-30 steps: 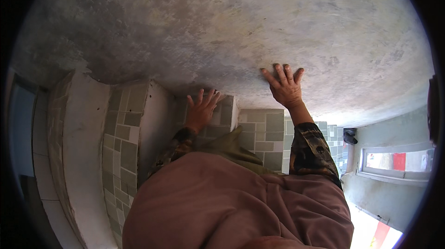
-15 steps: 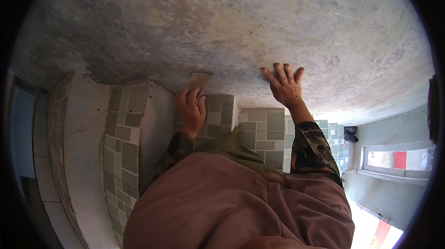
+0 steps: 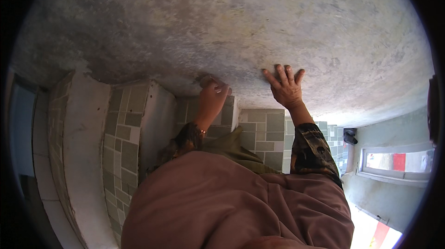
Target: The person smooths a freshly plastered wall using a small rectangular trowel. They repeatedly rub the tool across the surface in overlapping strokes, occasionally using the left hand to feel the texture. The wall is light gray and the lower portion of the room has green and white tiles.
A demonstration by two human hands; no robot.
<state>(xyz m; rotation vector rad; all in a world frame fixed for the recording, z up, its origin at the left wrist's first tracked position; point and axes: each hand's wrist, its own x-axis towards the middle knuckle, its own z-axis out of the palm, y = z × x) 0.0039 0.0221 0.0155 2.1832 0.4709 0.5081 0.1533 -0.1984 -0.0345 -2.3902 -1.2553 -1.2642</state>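
Observation:
My left hand [image 3: 213,92] is at the lower part of a mottled grey-white wall [image 3: 296,31], just above a tiled stair step. Its fingers are curled and slightly blurred, pressed against a flat tan piece that the hand mostly covers; whether this is sandpaper or a scraper, I cannot make out. A thin bracelet [image 3: 203,132] circles that wrist. To the right, my right hand [image 3: 286,90] lies against the same wall with fingers spread, holding nothing. Both forearms wear dark patterned sleeves [image 3: 315,149].
Stair steps with green-grey patterned tiles [image 3: 123,142] and pale treads [image 3: 85,151] run along the wall's base. A dark object [image 3: 350,136] sits at the far right, near a small window [image 3: 396,162]. Brown cloth [image 3: 232,202] covers my front.
My left hand has shifted right along the wall and turned, so the flat tan piece is now mostly hidden. My right hand has stayed in place.

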